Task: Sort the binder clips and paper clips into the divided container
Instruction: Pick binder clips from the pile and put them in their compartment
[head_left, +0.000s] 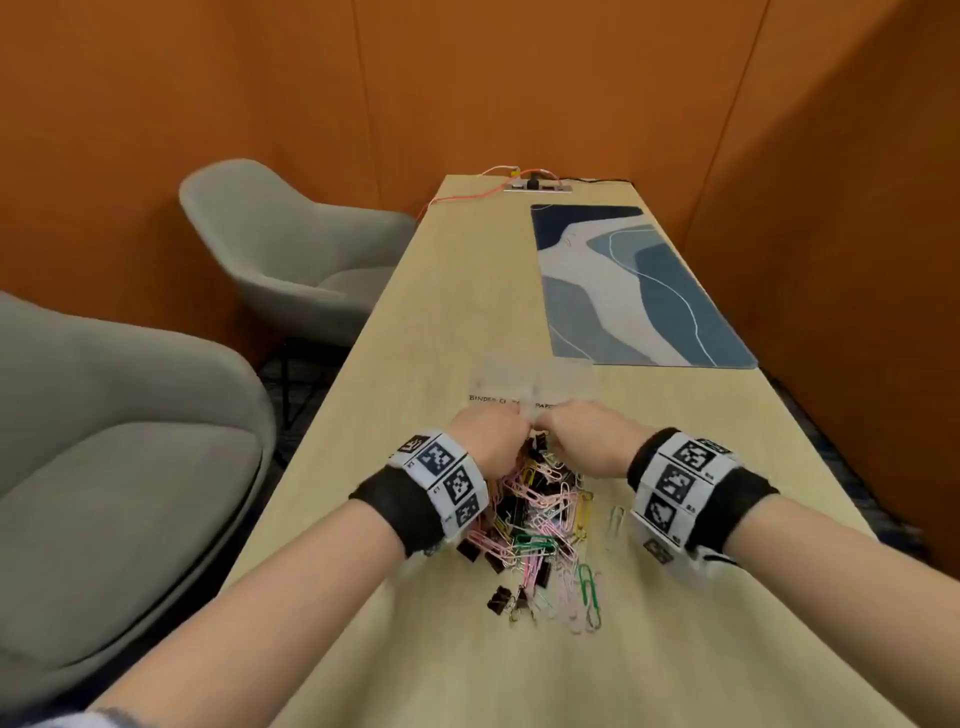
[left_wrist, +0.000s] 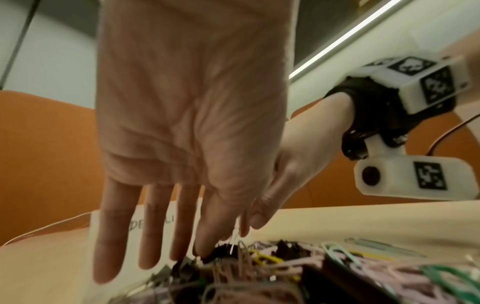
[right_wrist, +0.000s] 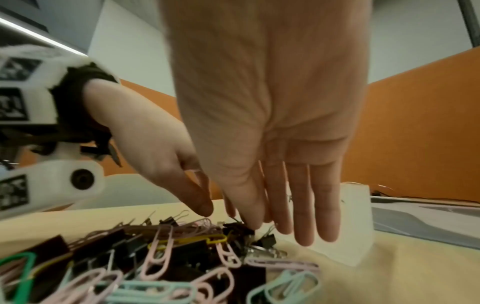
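Note:
A mixed pile of clips (head_left: 535, 519), black binder clips and pink, green and yellow paper clips, lies on the table in front of me. Just beyond it stands the clear divided container (head_left: 535, 382), blurred, with handwritten labels along its near edge. Both hands reach to the far end of the pile. My right hand (right_wrist: 249, 225) pinches a small black binder clip (right_wrist: 239, 228) between thumb and index finger, its other fingers straight. My left hand (left_wrist: 205, 250) hovers beside it with straight fingers, and the right wrist view shows nothing between its thumb and index finger.
The long wooden table (head_left: 441, 312) carries a blue patterned mat (head_left: 639, 280) at the far right and a power socket with cables (head_left: 535, 184) at the far end. Two grey armchairs (head_left: 119, 467) stand to the left. Loose clips (head_left: 589, 587) lie nearer me.

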